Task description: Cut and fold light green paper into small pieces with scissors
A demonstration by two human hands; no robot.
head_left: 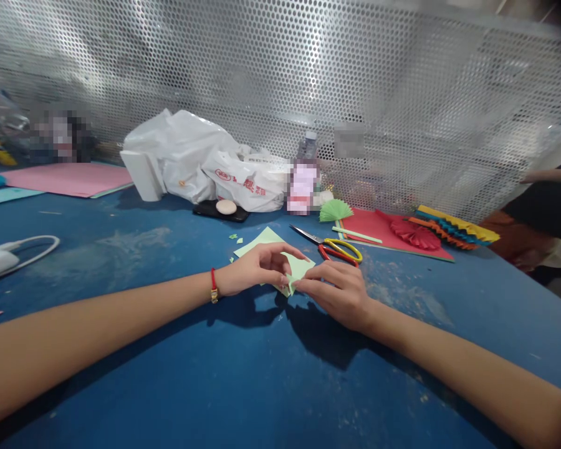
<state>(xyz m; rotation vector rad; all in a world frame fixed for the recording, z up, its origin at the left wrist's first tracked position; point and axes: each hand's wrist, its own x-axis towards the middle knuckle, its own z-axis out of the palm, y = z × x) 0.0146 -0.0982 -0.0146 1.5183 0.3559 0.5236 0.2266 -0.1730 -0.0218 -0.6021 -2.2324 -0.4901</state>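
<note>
Between the fingertips of both hands is a small pale green piece of folded paper (pixel 292 285). My left hand (pixel 255 268), with a red cord bracelet (pixel 213 279) at its wrist, pinches the piece from the left. From the right, my right hand (pixel 339 290) pinches it with thumb and forefinger. Behind the left hand lies a pale green sheet of paper (pixel 268 236), partly hidden by it. Scissors (pixel 330 242) with one yellow and one red handle rest just beyond my right hand. A few green paper scraps (pixel 233 236) lie near the sheet.
White plastic bags (pixel 182 156) stand along the perforated metal screen (pixel 262 68). Before them lies a black phone (pixel 215 212) with a round pale object (pixel 226 207) on it. Green (pixel 335 211) and red (pixel 416 233) pleated paper fans sit right. Pink paper (pixel 70 178) lies left.
</note>
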